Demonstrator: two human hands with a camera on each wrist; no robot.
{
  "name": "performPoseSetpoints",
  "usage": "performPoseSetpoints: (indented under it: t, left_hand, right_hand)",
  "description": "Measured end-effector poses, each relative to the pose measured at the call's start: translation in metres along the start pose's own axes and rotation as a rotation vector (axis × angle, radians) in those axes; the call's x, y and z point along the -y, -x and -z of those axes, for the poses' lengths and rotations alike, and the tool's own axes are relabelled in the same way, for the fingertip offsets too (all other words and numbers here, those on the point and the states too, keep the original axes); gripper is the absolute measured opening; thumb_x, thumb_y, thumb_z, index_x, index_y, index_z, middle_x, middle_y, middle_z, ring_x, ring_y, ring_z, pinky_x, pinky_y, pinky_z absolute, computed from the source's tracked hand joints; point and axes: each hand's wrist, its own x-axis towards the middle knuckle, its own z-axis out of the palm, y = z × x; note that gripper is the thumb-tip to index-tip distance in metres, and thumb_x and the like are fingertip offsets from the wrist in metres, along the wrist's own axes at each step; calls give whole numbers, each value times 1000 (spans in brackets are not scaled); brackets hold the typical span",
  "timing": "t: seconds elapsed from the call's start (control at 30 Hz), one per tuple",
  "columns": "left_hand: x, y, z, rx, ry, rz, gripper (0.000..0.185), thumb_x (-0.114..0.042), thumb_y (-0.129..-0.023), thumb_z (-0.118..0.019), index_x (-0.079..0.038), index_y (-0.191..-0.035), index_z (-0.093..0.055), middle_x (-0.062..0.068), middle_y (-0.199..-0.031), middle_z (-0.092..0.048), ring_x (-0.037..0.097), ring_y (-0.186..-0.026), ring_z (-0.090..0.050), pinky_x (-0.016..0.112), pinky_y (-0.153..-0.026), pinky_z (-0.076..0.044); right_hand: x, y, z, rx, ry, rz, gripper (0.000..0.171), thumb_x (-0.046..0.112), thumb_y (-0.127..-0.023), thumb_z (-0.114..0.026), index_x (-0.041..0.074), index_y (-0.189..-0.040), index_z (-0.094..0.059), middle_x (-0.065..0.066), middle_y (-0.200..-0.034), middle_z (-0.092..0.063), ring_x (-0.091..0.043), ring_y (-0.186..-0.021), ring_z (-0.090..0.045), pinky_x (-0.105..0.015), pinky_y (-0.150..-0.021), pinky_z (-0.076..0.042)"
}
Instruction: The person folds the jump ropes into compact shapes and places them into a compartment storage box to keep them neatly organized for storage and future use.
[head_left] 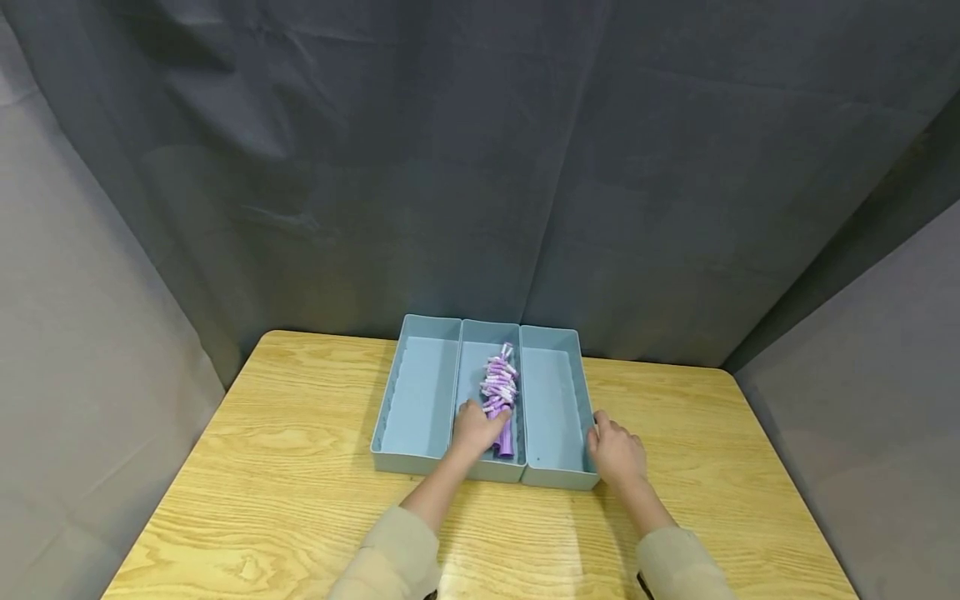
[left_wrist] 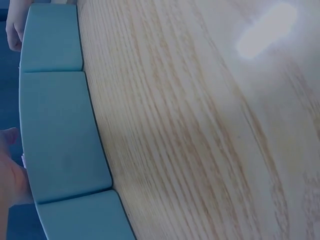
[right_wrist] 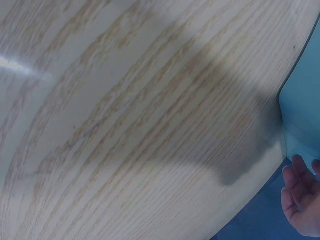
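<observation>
Honestly, my left hand [head_left: 476, 429] was down in the middle tray [head_left: 472, 392], at the near end of the heap of purple tubes [head_left: 499, 390], fingers curled onto them, while my right hand [head_left: 615, 450] rested with relaxed fingers against the outer wall of the right tray [head_left: 558, 479]. The heap looked loose, so I judged a careless lift could scatter tubes or spill them into the left tray [head_left: 420, 400]. The trays only sat side by side on the worktop [head_left: 300, 467], so a snag could have dragged the middle tray askew.

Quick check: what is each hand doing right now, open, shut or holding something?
Left hand: in the middle tray, on the purple pieces; grip cannot be told.
Right hand: open, fingers against the right tray outer wall.
</observation>
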Motion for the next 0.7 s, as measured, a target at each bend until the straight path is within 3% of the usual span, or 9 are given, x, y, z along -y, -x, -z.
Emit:
performPoseSetpoints:
  t: [0.13,0.43,0.7]
  left_hand:
    - [-4,4,3,-1,-10,-40,75,-42,-82,-62,16,-123,-41,29,-115,-50,43,-104,-51,51,-88,-46]
    - [-9,7,12,-41,-125,-201,69,-43,-83,-60,8,-126,-43,22,-112,-52,34,-99,-51,45,-83,-48]
    - [-9,12,34,-112,-254,-375,64,-46,-82,-58,3,-121,-48,18,-111,-54,32,-102,-51,45,-84,-47]
  right_hand:
    - [-1,0,0,-8,0,8,33,22,-92,-47,2,-119,-48,-19,-94,-63,-38,-79,-60,-53,-68,-47]
    - [-1,2,7,-75,4,48,29,20,-89,-53,0,-111,-55,-21,-98,-62,-38,-83,-60,-53,-69,-48]
    - [1,2,21,-53,-22,59,26,21,-88,-57,0,-103,-59,-18,-94,-62,-35,-80,-61,-50,-66,-49]
